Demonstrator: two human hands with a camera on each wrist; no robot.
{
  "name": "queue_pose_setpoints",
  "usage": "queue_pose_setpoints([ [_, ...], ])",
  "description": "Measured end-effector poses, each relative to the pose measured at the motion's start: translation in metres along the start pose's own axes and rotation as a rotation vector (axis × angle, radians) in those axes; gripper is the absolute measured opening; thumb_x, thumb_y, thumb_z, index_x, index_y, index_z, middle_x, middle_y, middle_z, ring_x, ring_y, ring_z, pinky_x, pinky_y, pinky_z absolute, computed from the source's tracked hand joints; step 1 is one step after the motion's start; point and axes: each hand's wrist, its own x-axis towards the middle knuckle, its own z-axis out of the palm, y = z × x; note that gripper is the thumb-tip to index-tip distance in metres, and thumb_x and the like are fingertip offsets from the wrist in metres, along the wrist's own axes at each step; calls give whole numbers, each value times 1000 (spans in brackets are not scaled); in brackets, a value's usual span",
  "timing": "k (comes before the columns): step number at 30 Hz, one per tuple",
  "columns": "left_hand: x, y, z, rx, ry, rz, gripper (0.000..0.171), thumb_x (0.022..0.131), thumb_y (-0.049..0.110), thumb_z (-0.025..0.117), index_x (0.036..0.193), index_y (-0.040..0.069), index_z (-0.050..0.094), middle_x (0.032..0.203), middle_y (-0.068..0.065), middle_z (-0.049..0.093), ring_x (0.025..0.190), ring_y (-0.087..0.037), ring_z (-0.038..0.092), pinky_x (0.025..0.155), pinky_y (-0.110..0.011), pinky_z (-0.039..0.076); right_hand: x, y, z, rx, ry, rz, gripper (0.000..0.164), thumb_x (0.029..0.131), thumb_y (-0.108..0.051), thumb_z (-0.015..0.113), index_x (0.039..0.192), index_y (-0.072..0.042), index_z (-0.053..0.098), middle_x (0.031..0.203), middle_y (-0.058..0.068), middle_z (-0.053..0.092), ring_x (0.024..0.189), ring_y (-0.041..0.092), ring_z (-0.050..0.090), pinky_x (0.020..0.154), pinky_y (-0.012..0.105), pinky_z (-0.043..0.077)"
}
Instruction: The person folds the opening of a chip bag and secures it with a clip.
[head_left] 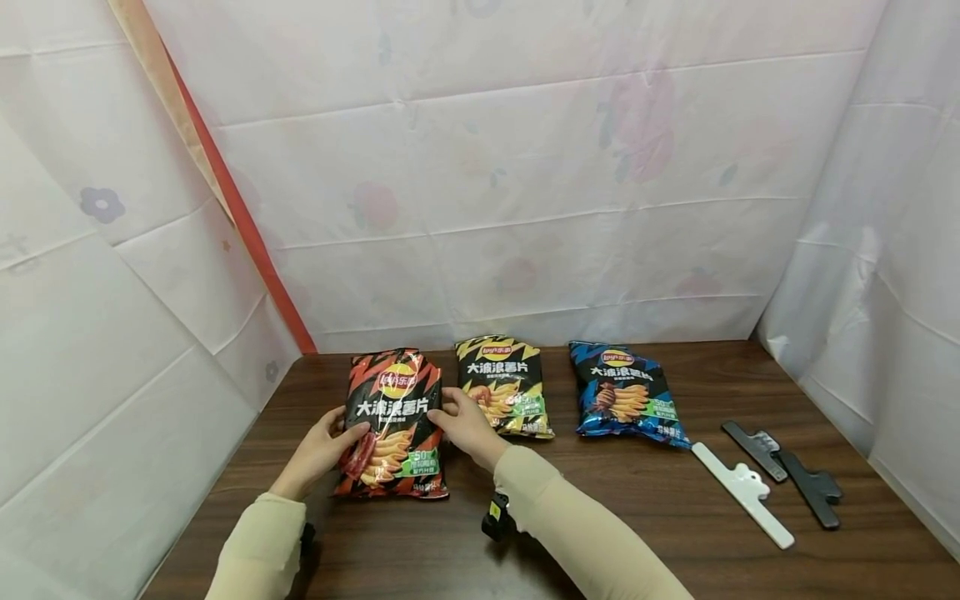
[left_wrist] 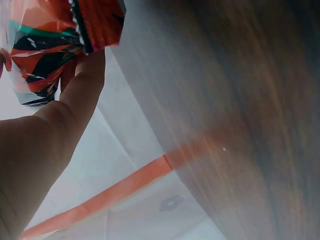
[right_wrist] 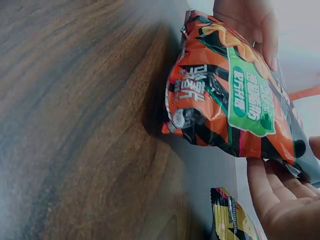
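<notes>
Both hands hold a red and black bag of potato chips (head_left: 393, 425) by its two sides, above the near left part of the table. My left hand (head_left: 318, 450) grips the left edge, thumb on the front and fingers behind. On the opposite edge my right hand (head_left: 468, 425) pinches the bag the same way, its fingers under the bag in the right wrist view. In that view the bag (right_wrist: 215, 95) is tilted, its bottom seam close to the wood. Only a lower corner of the bag (left_wrist: 45, 50) shows in the left wrist view.
A yellow chip bag (head_left: 504, 387) lies just right of the right hand, a blue chip bag (head_left: 626, 392) farther right. At the right of the brown table (head_left: 600, 508) lie a white clip (head_left: 742, 492) and two dark clips (head_left: 810, 487). White printed sheets (head_left: 525, 208) stand around.
</notes>
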Motion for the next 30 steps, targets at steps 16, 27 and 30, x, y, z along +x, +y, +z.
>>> queue_pose_setpoints([
  [16,-9,6,11,-27,-34,30,83,95,42,64,152,-1,21,137,-25,46,103,-21,59,76,-30,53,-14,0,-12,-32,-2,16,62,99,-22,59,154,-11,31,150,23,41,135,35,47,102,49,47],
  [27,-14,13,17,-44,-66,68,78,95,34,65,150,-1,22,131,-22,46,83,-15,54,60,-27,47,-24,-1,-22,-11,9,5,62,98,-19,60,152,-6,32,151,26,39,139,38,40,106,52,42],
  [30,-16,12,20,-46,-87,71,80,95,35,65,152,0,20,141,-25,43,108,-25,58,70,-29,50,-27,-1,-25,0,6,5,61,98,-18,60,152,-5,33,149,27,41,137,38,44,105,51,44],
])
